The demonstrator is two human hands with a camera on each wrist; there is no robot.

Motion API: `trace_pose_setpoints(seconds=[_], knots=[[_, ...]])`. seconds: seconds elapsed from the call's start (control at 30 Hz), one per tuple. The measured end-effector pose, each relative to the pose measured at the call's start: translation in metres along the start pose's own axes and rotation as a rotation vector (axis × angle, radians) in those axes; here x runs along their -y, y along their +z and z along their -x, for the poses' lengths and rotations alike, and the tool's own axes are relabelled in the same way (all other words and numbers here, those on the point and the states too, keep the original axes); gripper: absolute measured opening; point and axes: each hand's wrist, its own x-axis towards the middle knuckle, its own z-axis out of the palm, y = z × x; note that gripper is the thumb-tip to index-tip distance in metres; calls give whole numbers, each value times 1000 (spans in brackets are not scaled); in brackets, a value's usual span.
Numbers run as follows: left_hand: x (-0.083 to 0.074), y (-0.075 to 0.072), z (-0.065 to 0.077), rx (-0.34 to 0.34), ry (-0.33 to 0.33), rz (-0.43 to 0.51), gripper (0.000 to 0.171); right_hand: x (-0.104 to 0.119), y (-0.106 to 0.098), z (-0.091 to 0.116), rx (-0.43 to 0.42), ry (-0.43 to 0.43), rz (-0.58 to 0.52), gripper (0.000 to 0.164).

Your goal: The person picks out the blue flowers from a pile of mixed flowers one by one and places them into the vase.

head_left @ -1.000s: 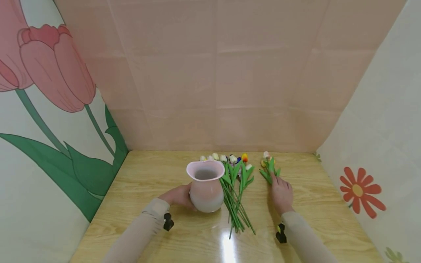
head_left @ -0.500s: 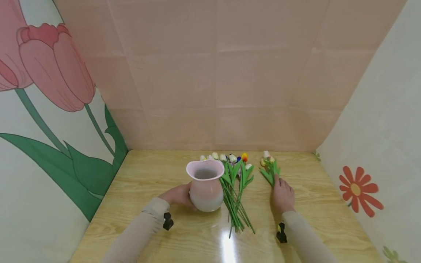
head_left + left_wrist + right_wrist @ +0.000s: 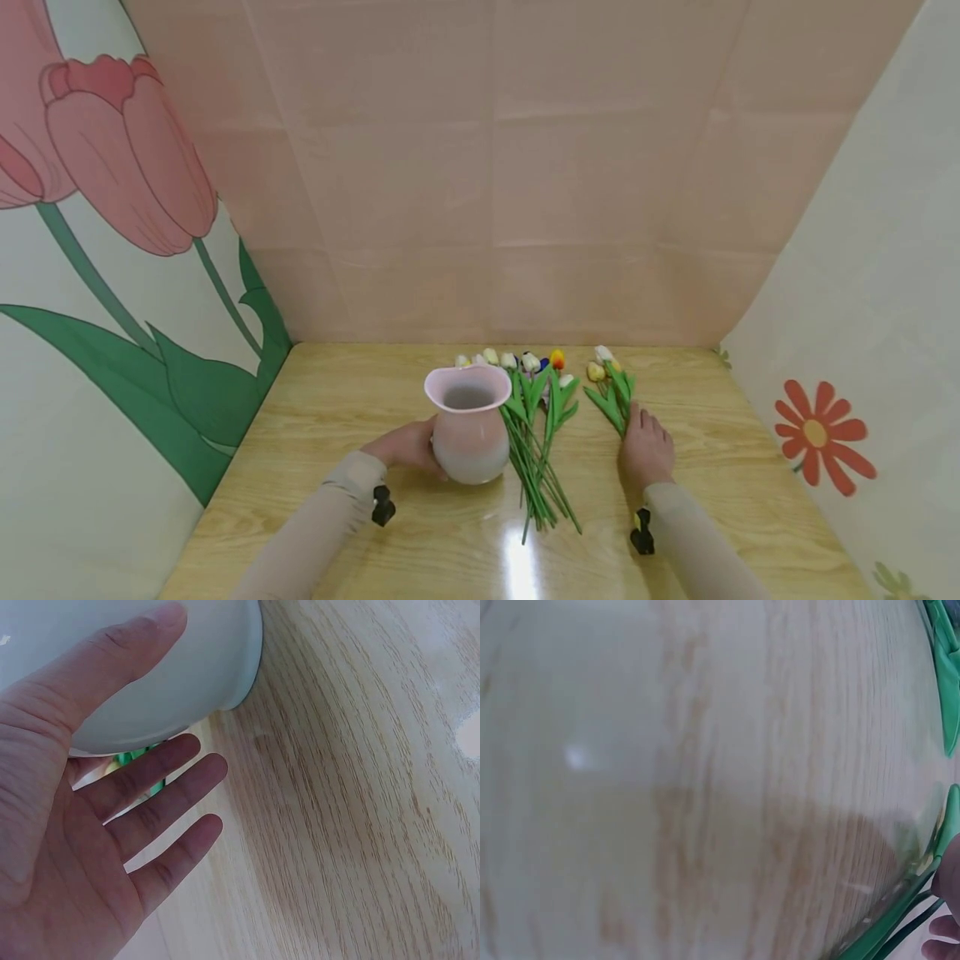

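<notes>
Currently my right fingers (image 3: pixel 651 427) pinch a small tulip bunch (image 3: pixel 621 389), blooms (image 3: pixel 603 354) ahead; the vase (image 3: pixel 471 446) is well left of them, against my loosely spread left fingers (image 3: pixel 169 802).

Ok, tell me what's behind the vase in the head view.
Pale tulip heads show past the rim of the vase, which also partly covers the left hand. Whatever lies directly behind the vase's body, including any stems, is hidden.
</notes>
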Motion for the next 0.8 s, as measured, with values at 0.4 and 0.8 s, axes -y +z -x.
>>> trace_pose_setpoints(seconds=[0.4,0.8], knots=[[2,0,-1,0,0,9,102,8,-4,-6,-50,-2,-26,50],[-1,0,0,-7,-11,-4,101,63,-14,-11,-303,-245,-3,62]])
